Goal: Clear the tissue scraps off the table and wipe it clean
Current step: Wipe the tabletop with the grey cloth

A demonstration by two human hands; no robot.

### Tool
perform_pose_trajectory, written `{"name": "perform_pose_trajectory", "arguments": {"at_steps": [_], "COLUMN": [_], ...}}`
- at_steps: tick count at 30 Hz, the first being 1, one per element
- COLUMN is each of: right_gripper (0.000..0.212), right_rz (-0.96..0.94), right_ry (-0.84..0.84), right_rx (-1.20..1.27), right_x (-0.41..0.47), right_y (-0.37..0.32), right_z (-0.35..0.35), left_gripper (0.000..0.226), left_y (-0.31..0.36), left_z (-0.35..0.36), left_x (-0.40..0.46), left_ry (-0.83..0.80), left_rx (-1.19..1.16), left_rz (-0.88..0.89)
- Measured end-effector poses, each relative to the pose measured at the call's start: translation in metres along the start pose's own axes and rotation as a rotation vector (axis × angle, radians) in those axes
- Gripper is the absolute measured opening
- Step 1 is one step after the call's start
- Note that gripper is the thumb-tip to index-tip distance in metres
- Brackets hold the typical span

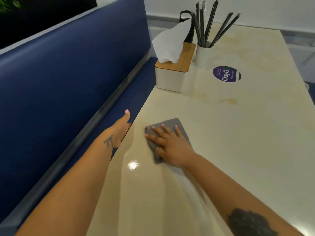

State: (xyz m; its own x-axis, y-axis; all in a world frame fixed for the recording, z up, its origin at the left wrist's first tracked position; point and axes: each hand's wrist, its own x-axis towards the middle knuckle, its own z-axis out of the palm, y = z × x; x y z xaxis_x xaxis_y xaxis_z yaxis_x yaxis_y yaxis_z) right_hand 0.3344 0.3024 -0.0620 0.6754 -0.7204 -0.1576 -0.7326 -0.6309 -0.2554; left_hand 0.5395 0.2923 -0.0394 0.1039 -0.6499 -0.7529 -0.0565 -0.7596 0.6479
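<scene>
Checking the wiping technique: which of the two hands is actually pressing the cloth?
The right hand, fingers spread flat on the grey cloth. The left hand sits at the table edge, off the cloth.

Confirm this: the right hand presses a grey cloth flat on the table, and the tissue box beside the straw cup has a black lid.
Wrong only on the lid. The head view shows the tissue box with a wooden lid, not black. The right hand, grey cloth, table and straw cup are as stated.

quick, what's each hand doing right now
Left hand: at the table edge, fingers hidden, cannot tell.
Right hand: open, fingers flat, pressing the grey cloth.
</scene>
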Motion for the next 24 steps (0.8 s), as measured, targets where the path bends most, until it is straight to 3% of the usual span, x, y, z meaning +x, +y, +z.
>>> {"name": "perform_pose_trajectory", "arguments": {"at_steps": [4, 9, 12, 17, 21, 24], "right_gripper": [0.053, 0.053, 0.053, 0.052, 0.051, 0.052], "right_rz": [0.161, 0.009, 0.07, 0.285, 0.129, 0.091], "right_ry": [0.041, 0.07, 0.053, 0.086, 0.105, 0.094], "right_rx": [-0.029, -0.007, 0.029, -0.017, 0.02, 0.084], "right_x": [0.027, -0.008, -0.038, -0.011, -0.032, -0.078], "right_y": [-0.006, -0.03, 0.003, 0.016, -0.015, 0.003], "right_z": [-0.003, 0.009, 0.005, 0.002, 0.014, 0.015], "left_gripper": [0.074, 0.08, 0.085, 0.09, 0.096, 0.098], "left_y": [0.002, 0.002, 0.005, 0.011, 0.007, 0.006], "left_z": [0.02, 0.033, 0.04, 0.059, 0.059, 0.064], "left_x": [-0.003, 0.0, 0.001, -0.009, -0.008, -0.012], "left_ry": [0.191, 0.33, 0.408, 0.411, 0.453, 0.495], "left_rx": [0.232, 0.518, 0.689, 0.696, 0.808, 0.907], "left_rz": [0.082, 0.054, 0.038, 0.049, 0.03, 0.005]}}
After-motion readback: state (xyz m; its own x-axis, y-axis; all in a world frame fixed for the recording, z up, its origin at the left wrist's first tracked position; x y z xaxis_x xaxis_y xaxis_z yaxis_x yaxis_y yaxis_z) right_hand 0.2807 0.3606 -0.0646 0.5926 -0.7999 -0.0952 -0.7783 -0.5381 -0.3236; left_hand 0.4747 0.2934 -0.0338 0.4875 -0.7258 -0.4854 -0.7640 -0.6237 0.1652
